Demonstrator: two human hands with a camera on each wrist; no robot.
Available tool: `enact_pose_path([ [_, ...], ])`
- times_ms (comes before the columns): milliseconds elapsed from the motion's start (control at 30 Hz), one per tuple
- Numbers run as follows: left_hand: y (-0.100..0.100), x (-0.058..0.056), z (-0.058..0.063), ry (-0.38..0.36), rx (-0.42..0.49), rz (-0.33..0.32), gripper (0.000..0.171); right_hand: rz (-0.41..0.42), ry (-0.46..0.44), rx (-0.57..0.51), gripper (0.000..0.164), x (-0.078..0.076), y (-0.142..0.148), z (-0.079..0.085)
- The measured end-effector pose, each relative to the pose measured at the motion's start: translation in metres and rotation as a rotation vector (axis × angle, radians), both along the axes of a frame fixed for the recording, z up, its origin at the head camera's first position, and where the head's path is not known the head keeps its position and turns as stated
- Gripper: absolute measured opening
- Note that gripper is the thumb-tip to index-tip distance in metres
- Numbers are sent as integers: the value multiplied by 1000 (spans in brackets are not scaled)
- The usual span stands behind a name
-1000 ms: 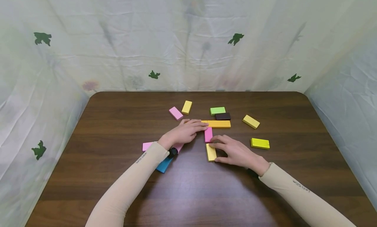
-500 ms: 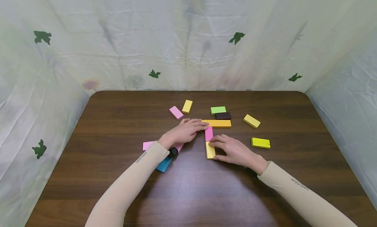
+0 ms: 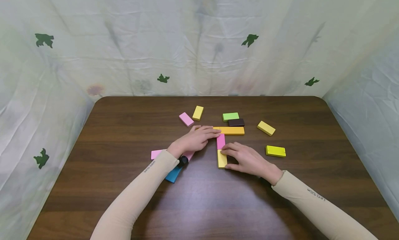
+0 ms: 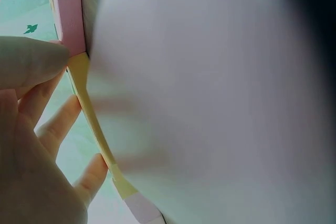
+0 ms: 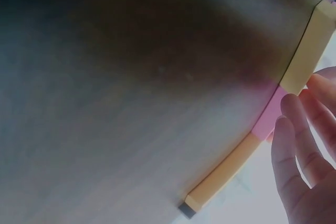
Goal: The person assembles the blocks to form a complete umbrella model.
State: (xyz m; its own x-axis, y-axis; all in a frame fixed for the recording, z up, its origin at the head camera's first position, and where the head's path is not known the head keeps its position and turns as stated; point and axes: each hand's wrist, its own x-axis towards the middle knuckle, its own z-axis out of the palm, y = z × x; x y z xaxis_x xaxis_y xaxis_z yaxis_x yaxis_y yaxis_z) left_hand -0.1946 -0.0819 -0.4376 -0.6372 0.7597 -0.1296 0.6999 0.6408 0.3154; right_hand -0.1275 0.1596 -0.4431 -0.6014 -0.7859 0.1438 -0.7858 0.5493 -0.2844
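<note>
A row of flat blocks runs toward the person in the head view. An orange block (image 3: 232, 131) lies crosswise at its far end, a pink block (image 3: 220, 141) points down from it, and a pale yellow block (image 3: 222, 159) continues the line, end to end with the pink one. My left hand (image 3: 194, 139) lies palm down with nearly straight fingers touching the orange and pink blocks where they meet. At the pale yellow block, my right hand (image 3: 249, 159) grips with fingers on its top and thumb at its near right corner. The left wrist view shows fingertips (image 4: 98, 162) against a yellowish block edge.
Behind lie a light pink block (image 3: 186, 119), a yellow block (image 3: 197, 113), a green block (image 3: 230, 116) and a black block (image 3: 236, 122). Two yellow blocks (image 3: 266, 128) are at right. Pink blocks (image 3: 157, 154) and a blue block (image 3: 173, 175) sit partly under the left forearm.
My right hand has slid the pale yellow block slightly away from the person and left, closing the small gap to the pink block and straightening it. The left hand has stayed in place.
</note>
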Motion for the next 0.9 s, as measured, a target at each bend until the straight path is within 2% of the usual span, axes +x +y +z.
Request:
enact_pose_path([
  [633, 1, -1, -2, -5, 5, -4, 51, 23, 58, -20, 44, -1, 1, -1],
  [900, -1, -3, -1, -9, 15, -3, 51, 21, 22, -18, 48, -3, 2, -1],
])
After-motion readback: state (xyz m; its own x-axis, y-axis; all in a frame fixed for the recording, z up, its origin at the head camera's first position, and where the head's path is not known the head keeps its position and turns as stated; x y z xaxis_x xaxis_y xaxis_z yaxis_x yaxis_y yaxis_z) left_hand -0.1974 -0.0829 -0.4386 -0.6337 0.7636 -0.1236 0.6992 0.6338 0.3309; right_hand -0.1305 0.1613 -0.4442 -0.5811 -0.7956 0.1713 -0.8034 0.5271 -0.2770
